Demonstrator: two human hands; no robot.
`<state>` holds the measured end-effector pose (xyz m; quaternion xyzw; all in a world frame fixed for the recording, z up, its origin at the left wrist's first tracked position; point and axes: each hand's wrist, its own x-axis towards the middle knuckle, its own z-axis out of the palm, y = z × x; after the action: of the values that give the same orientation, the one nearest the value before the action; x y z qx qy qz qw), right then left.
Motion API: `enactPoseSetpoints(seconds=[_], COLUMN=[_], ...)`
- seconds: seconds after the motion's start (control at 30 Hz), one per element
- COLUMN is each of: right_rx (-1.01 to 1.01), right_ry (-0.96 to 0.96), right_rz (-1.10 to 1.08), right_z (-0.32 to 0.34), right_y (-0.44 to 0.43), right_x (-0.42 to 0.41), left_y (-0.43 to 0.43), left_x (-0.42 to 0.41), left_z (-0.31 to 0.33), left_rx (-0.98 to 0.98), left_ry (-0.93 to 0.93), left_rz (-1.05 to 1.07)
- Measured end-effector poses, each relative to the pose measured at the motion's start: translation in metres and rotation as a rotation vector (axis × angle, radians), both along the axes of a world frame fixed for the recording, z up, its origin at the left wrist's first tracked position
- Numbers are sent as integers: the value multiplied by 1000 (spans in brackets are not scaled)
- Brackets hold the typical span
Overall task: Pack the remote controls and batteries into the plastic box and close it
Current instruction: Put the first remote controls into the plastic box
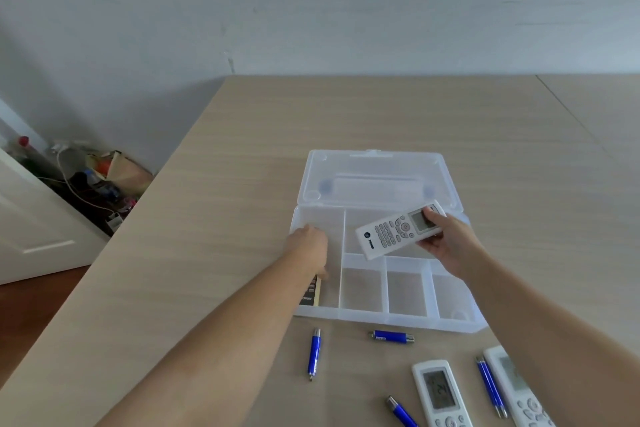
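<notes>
While the clear plastic box (381, 274) lies open on the wooden table (242, 184), its lid (375, 177) is folded back flat on the far side. A long compartment is seen along the left of the box, a large one at the far right, and three small ones along the near edge.

Right hand (446, 243): closed around the display end of a white remote control (401, 230), thumb on top, fingers beneath. The remote is held tilted above the large far compartment, keypad end pointing left and near.

Left hand (308, 246): placed at the left wall of the box, over the long compartment, fingers curled downward; whether anything is pinched cannot be told. A dark remote (310, 291) with a pale edge is partly seen under the wrist, in the near end of that compartment.

On the table near the box: one blue battery (314, 354) lying lengthwise, a second blue battery (391, 336) lying crosswise, a third battery (401, 412) at the near edge. Right of these, a second white remote (440, 392), a pair of blue batteries (491, 386) side by side, and a third white remote (516, 388), partly hidden by the right forearm.
</notes>
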<state>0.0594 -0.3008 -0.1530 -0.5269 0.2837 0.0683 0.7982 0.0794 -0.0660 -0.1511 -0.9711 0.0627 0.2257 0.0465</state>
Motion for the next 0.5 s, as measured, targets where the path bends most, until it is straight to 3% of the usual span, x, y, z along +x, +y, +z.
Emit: enactPoseSetpoints(seconds=[0.2, 0.33, 0.5], right_rx=[-49, -87, -135], right_ry=[96, 170, 232], right_rz=[-51, -46, 34], right_z=[10, -2, -13], right_y=[-14, -14, -4], right_x=[3, 9, 23], left_y=[-14, -32, -37], left_x=[9, 1, 0], left_z=[21, 13, -1], left_rx=[-444, -480, -422], left_ry=[-9, 46, -46], left_rz=[218, 332, 352])
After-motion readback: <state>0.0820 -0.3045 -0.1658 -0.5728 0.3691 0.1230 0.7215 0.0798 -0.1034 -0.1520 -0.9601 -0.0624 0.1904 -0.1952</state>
